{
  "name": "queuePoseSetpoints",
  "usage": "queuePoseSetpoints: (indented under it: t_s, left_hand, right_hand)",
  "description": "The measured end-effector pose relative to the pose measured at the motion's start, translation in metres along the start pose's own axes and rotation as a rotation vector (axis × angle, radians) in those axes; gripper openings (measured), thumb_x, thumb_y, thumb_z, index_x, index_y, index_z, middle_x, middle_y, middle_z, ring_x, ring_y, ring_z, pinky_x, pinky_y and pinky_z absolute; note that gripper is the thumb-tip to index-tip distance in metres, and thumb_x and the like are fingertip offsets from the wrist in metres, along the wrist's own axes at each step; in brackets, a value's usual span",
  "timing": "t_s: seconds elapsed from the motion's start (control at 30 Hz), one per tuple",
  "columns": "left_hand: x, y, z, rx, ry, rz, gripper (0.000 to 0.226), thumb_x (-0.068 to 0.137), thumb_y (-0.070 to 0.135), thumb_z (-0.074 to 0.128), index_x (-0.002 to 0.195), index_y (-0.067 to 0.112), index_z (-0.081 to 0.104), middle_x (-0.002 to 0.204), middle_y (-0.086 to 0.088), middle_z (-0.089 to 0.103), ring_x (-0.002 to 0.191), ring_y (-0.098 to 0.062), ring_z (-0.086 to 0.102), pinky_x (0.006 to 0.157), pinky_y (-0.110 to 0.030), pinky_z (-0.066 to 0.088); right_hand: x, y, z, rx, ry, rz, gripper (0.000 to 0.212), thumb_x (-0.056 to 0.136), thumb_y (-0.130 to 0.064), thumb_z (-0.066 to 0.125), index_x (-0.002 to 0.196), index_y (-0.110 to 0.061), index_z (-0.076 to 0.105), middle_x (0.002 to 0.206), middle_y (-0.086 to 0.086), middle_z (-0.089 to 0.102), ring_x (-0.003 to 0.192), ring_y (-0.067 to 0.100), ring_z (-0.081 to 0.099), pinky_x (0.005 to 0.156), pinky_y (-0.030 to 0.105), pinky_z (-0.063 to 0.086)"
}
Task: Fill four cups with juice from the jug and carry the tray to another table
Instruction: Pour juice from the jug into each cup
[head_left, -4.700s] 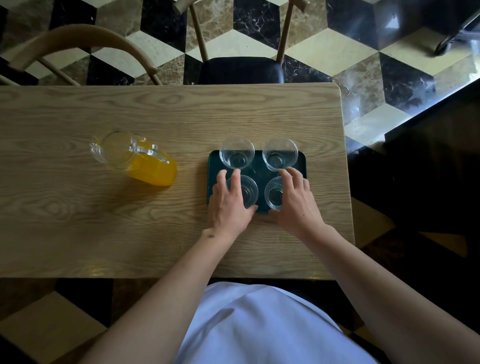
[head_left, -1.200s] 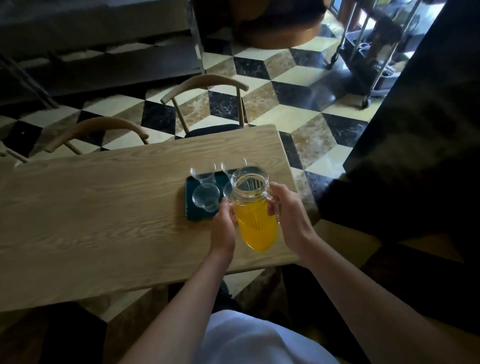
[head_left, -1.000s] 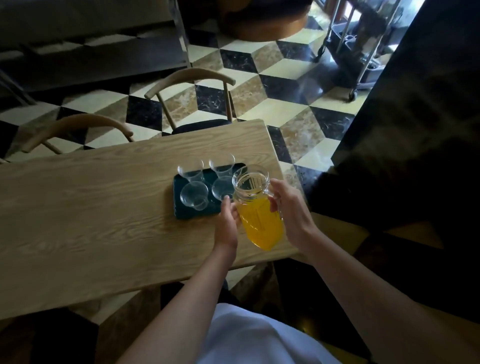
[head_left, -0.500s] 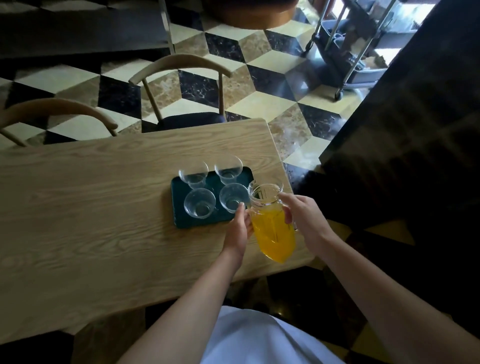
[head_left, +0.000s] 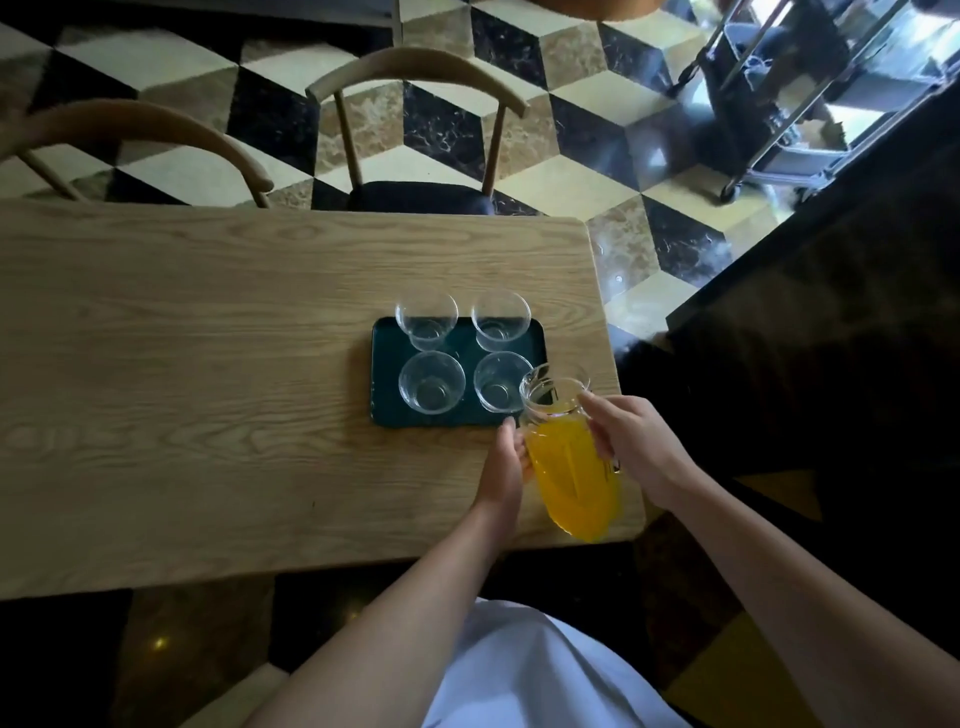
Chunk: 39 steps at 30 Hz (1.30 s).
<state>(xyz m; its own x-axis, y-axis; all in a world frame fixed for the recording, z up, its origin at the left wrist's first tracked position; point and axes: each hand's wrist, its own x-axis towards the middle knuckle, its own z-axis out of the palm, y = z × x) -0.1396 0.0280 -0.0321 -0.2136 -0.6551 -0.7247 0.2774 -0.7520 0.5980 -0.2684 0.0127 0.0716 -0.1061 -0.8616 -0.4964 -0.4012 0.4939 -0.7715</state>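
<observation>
We find no text, label, brand, number or sign that we can read anywhere in this view. The glass jug (head_left: 569, 457) of juice, the four clear cups (head_left: 431, 382) and the dark tray (head_left: 384, 374) near the right edge of the tabletop (head_left: 182, 389) all look plain and unmarked to us.
</observation>
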Motion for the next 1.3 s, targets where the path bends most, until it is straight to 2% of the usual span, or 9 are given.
queuePoseSetpoints:
  t_s: [0.13,0.27,0.43,0.63,0.87,0.97,1.03,1.2,1.3]
  left_hand:
    - [0.005,-0.012,0.004,-0.044,-0.005,-0.065,0.059,0.107,0.047,0.023,0.139,0.008,0.053,0.137,-0.012,0.06,0.123,-0.023,0.057,0.112,-0.04,0.04]
    - [0.011,-0.021,0.005,-0.085,-0.006,-0.072,0.058,0.107,0.047,0.021,0.135,0.01,0.056,0.123,-0.009,0.065,0.111,-0.02,0.06,0.102,-0.034,0.043]
    - [0.017,-0.03,0.009,-0.146,0.002,-0.125,0.05,0.107,0.048,0.023,0.114,0.017,0.061,0.107,-0.002,0.069,0.1,-0.012,0.063,0.081,-0.028,0.047]
    - [0.021,-0.025,0.012,-0.209,0.0,-0.165,0.055,0.106,0.046,0.023,0.121,0.011,0.063,0.109,-0.006,0.071,0.104,-0.017,0.065,0.079,-0.029,0.049]
    - [0.027,-0.023,0.01,-0.335,0.007,-0.243,0.066,0.103,0.05,0.019,0.12,0.005,0.065,0.117,-0.018,0.071,0.111,-0.027,0.064,0.091,-0.038,0.05]
    - [0.026,-0.023,0.008,-0.434,-0.036,-0.265,0.066,0.104,0.047,0.016,0.115,0.005,0.065,0.113,-0.018,0.071,0.113,-0.029,0.062,0.103,-0.042,0.045]
    - [0.024,-0.024,0.006,-0.485,-0.083,-0.272,0.065,0.102,0.043,0.016,0.119,0.002,0.063,0.114,-0.019,0.07,0.116,-0.03,0.06,0.109,-0.045,0.042]
    - [0.023,-0.024,0.004,-0.57,-0.135,-0.273,0.057,0.094,0.031,0.02,0.112,0.003,0.066,0.102,-0.018,0.076,0.112,-0.032,0.062,0.105,-0.047,0.045]
    - [0.024,-0.023,0.003,-0.622,-0.136,-0.292,0.057,0.092,0.029,0.022,0.114,-0.001,0.066,0.104,-0.021,0.075,0.114,-0.035,0.062,0.102,-0.048,0.047]
  right_hand:
    - [0.006,0.003,-0.002,-0.037,-0.002,0.049,0.045,0.1,-0.034,0.054,0.061,-0.013,0.048,0.05,-0.002,0.043,0.047,0.013,0.037,0.051,0.03,0.031]
    - [0.01,0.001,-0.003,-0.07,-0.013,0.069,0.044,0.101,-0.035,0.053,0.063,-0.014,0.051,0.05,-0.006,0.045,0.044,0.009,0.038,0.048,0.028,0.034]
    - [0.018,-0.001,-0.003,-0.147,-0.03,0.091,0.045,0.1,-0.037,0.054,0.061,-0.015,0.051,0.049,-0.008,0.045,0.045,0.01,0.037,0.049,0.028,0.032]
    - [0.031,-0.009,-0.005,-0.204,-0.047,0.134,0.045,0.101,-0.038,0.053,0.062,-0.014,0.05,0.054,-0.003,0.045,0.046,0.012,0.038,0.049,0.028,0.034]
    - [0.041,-0.019,-0.003,-0.275,-0.044,0.187,0.043,0.101,-0.034,0.052,0.063,-0.013,0.05,0.055,0.001,0.044,0.045,0.014,0.038,0.046,0.026,0.033]
    - [0.046,-0.023,-0.002,-0.314,-0.078,0.2,0.044,0.101,-0.035,0.052,0.064,-0.013,0.048,0.055,0.002,0.043,0.044,0.015,0.036,0.047,0.028,0.033]
    - [0.049,-0.024,-0.003,-0.317,-0.088,0.22,0.043,0.101,-0.035,0.053,0.065,-0.012,0.049,0.055,0.002,0.043,0.044,0.015,0.036,0.047,0.028,0.033]
    - [0.057,-0.023,-0.001,-0.36,-0.104,0.23,0.043,0.098,-0.04,0.055,0.068,-0.01,0.053,0.058,0.006,0.045,0.048,0.019,0.038,0.055,0.036,0.037]
    - [0.061,-0.024,0.002,-0.38,-0.097,0.234,0.043,0.098,-0.04,0.054,0.066,-0.011,0.052,0.057,0.005,0.045,0.047,0.019,0.039,0.055,0.035,0.038]
